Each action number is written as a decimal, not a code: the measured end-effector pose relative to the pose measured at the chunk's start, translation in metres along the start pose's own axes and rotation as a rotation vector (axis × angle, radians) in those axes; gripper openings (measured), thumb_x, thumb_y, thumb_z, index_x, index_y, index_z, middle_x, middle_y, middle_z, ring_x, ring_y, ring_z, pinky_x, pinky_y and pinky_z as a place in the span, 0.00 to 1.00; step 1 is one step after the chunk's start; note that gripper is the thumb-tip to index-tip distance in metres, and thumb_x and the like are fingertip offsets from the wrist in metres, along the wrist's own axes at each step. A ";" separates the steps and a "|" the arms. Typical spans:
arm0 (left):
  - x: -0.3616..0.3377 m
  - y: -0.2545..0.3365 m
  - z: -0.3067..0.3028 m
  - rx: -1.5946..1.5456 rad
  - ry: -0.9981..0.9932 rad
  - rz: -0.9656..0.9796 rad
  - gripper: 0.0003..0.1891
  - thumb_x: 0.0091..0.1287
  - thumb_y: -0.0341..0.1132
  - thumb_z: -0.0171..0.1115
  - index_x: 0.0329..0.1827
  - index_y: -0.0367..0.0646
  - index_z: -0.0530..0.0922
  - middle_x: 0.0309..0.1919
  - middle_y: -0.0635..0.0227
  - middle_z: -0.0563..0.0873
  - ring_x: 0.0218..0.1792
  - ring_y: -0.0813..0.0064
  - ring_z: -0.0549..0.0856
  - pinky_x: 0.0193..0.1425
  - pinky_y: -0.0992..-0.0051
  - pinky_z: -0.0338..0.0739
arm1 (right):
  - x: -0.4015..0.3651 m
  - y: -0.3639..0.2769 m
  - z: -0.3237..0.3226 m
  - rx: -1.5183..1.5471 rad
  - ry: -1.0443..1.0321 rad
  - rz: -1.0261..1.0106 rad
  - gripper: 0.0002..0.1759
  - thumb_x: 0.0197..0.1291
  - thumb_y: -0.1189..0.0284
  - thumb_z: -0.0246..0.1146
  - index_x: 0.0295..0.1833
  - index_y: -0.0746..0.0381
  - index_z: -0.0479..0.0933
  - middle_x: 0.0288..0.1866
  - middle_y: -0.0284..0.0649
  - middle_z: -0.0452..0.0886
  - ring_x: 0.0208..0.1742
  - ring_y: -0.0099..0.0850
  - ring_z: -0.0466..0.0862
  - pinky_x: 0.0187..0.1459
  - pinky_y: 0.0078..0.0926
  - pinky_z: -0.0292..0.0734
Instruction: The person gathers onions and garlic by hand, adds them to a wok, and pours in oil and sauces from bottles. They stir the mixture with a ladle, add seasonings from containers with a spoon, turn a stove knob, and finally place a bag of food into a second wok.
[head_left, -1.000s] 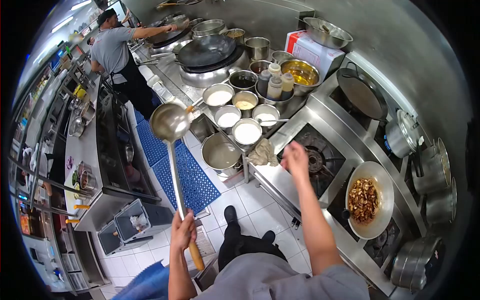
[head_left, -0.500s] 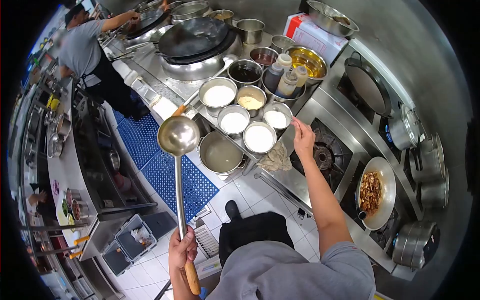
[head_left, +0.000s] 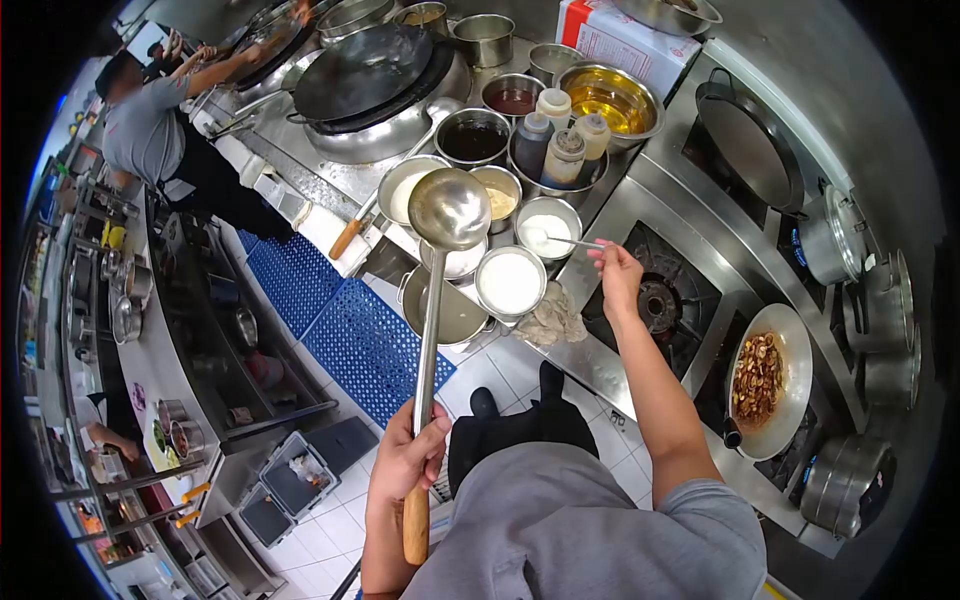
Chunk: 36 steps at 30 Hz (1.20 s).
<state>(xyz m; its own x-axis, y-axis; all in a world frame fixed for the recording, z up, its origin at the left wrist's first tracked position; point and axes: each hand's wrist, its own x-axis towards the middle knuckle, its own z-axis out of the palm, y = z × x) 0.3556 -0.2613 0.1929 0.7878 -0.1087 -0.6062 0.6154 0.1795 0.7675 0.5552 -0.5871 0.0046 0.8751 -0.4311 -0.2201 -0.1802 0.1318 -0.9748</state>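
My left hand (head_left: pixel 408 462) is wrapped round the shaft of a long metal ladle (head_left: pixel 450 208), just above its wooden grip. The ladle's bowl hangs over the metal tins and hides part of them. Between the fingertips of my right hand (head_left: pixel 618 275) is the thin handle of a small spoon (head_left: pixel 576 242). Its far end lies in the white powder (head_left: pixel 538 228) of one tin. In front of that stands another tin with white contents (head_left: pixel 511 280). A tin of yellowish powder (head_left: pixel 500 190) shows beside the ladle's bowl.
Squeeze bottles (head_left: pixel 565 158) stand in a tub behind the tins, near a bowl of yellow oil (head_left: pixel 612 100). A gas burner (head_left: pixel 657 300) and a pan of browned, sliced food (head_left: pixel 757 380) lie to the right. A crumpled cloth (head_left: pixel 550 318) hangs nearby. At left, another person (head_left: pixel 150 140) works over a wok.
The ladle has moved right, and its bowl now overlaps the tins. My right hand is a little lower, with the spoon now plainly visible in the powder. The whole view has shifted slightly.
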 end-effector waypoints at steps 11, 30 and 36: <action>0.046 0.028 0.023 -0.113 -0.105 -0.053 0.15 0.70 0.41 0.64 0.44 0.37 0.73 0.18 0.77 0.69 0.11 0.86 0.70 0.11 0.84 0.60 | -0.034 -0.080 0.036 -0.322 -0.224 -0.752 0.11 0.72 0.75 0.58 0.53 0.64 0.84 0.40 0.35 0.88 0.39 0.26 0.80 0.43 0.24 0.75; 0.007 0.031 -0.039 -0.221 0.138 0.012 0.16 0.66 0.36 0.68 0.48 0.37 0.73 0.14 0.78 0.70 0.08 0.86 0.67 0.10 0.84 0.57 | 0.022 -0.006 0.128 -0.541 -0.102 -0.409 0.15 0.72 0.67 0.56 0.51 0.61 0.86 0.33 0.33 0.89 0.20 0.19 0.73 0.27 0.25 0.69; 0.017 0.032 -0.036 -0.184 0.118 0.004 0.18 0.65 0.37 0.70 0.49 0.37 0.74 0.17 0.79 0.67 0.09 0.88 0.66 0.08 0.85 0.57 | 0.011 -0.022 0.131 -0.346 -0.081 -0.150 0.15 0.74 0.67 0.55 0.51 0.62 0.86 0.35 0.33 0.90 0.22 0.16 0.72 0.28 0.21 0.69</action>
<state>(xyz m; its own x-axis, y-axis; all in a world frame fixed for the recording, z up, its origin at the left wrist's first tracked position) 0.3879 -0.2220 0.2001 0.7750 0.0051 -0.6320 0.5891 0.3561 0.7253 0.6274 -0.4780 0.0284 0.9334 -0.3491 -0.0836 -0.1762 -0.2426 -0.9540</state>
